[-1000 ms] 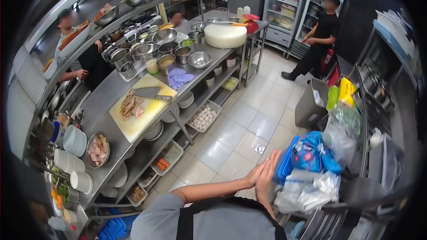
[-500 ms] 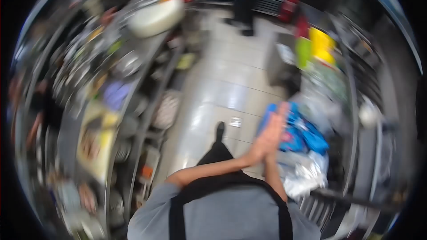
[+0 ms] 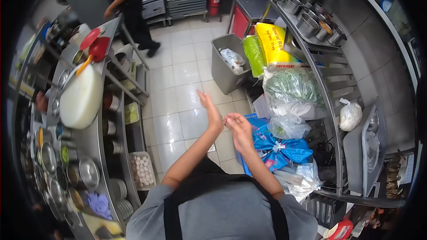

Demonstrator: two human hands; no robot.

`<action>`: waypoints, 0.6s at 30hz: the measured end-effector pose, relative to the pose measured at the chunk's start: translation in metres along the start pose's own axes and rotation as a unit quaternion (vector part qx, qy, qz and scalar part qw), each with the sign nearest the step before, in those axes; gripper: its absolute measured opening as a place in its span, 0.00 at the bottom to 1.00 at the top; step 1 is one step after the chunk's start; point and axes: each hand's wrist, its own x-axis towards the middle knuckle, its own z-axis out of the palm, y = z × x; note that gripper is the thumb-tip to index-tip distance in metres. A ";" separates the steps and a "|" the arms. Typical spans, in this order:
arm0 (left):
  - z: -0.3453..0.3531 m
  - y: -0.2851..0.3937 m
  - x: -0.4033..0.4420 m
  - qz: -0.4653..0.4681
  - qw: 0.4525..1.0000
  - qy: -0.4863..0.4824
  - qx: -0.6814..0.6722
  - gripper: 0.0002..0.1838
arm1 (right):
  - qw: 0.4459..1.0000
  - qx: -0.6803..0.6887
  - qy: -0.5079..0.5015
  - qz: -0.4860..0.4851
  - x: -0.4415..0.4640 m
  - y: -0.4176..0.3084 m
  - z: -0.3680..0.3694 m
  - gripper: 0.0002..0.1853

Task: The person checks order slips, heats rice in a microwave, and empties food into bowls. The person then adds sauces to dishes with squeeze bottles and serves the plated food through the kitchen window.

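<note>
My left hand [image 3: 211, 113] is raised in front of me over the tiled floor. Its fingers stretch forward, apart from the thumb, and it holds nothing I can see. Close beside its wrist is my right hand [image 3: 240, 131], with loosely bent fingers pointing toward the left wrist. I see nothing in it either; whether its fingertips touch the left wrist I cannot tell. Just right of the right hand lies a blue plastic bag [image 3: 278, 146] with a knotted top. A clear plastic bag [image 3: 290, 126] rests behind it.
A grey bin [image 3: 224, 68], a yellow rice sack [image 3: 275, 44] and a metal rack [image 3: 331, 93] stand at the right. Left is a steel counter [image 3: 98, 151] with bowls and a big white round block [image 3: 81, 96]. Eggs fill a tray [image 3: 153, 180]. A person [image 3: 129, 13] walks ahead.
My hands were pressed together palm to palm over the blue bag; now they are apart and further left in view. The view has turned, and the other person appears further left.
</note>
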 end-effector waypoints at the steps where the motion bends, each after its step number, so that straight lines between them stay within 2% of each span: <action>1: -0.006 -0.005 0.018 -0.056 0.997 0.009 -0.048 0.39 | 0.997 0.062 0.012 0.053 0.032 0.004 -0.007 0.11; 2: -0.016 -0.007 0.036 -0.112 0.989 0.018 -0.093 0.40 | 0.986 0.128 0.023 0.103 0.067 0.012 -0.021 0.13; 3: -0.030 -0.006 0.050 -0.113 0.991 -0.007 -0.074 0.39 | 0.969 0.193 0.032 0.152 0.105 0.022 -0.033 0.14; 5: -0.074 -0.017 0.078 -0.126 0.989 -0.043 -0.059 0.37 | 0.959 0.192 0.083 0.191 0.195 0.038 -0.055 0.19; 7: -0.124 -0.028 0.099 -0.150 0.987 -0.039 -0.041 0.37 | 0.946 0.275 -0.007 0.170 0.348 0.086 -0.133 0.25; 8: -0.147 -0.031 0.102 -0.163 0.986 -0.023 -0.022 0.38 | 0.937 0.275 0.119 0.180 0.378 0.047 -0.106 0.29; 9: -0.172 -0.047 0.108 -0.186 0.981 0.045 -0.027 0.36 | 0.915 0.264 0.242 0.184 0.407 0.005 -0.074 0.34; 11: -0.227 -0.078 0.116 -0.252 0.958 0.130 -0.038 0.36 | 0.941 0.197 0.214 0.173 0.449 -0.002 -0.083 0.37; 13: -0.244 -0.071 0.110 -0.288 0.940 0.183 -0.021 0.32 | 0.955 0.156 0.186 0.169 0.474 0.018 -0.092 0.38; 15: -0.263 -0.082 0.098 -0.289 0.949 0.128 -0.011 0.29 | 0.967 0.090 0.194 0.136 0.473 0.084 -0.106 0.37; 16: -0.267 -0.090 0.099 -0.293 0.953 0.083 -0.004 0.29 | 0.979 -0.054 0.158 0.115 0.442 0.119 -0.110 0.29; 17: -0.267 -0.097 0.101 -0.294 0.955 0.032 -0.005 0.28 | 0.968 -0.197 0.132 0.086 0.410 0.150 -0.112 0.23; 18: -0.263 -0.105 0.104 -0.295 0.955 -0.026 -0.009 0.28 | 0.923 -0.364 0.076 0.100 0.381 0.201 -0.133 0.18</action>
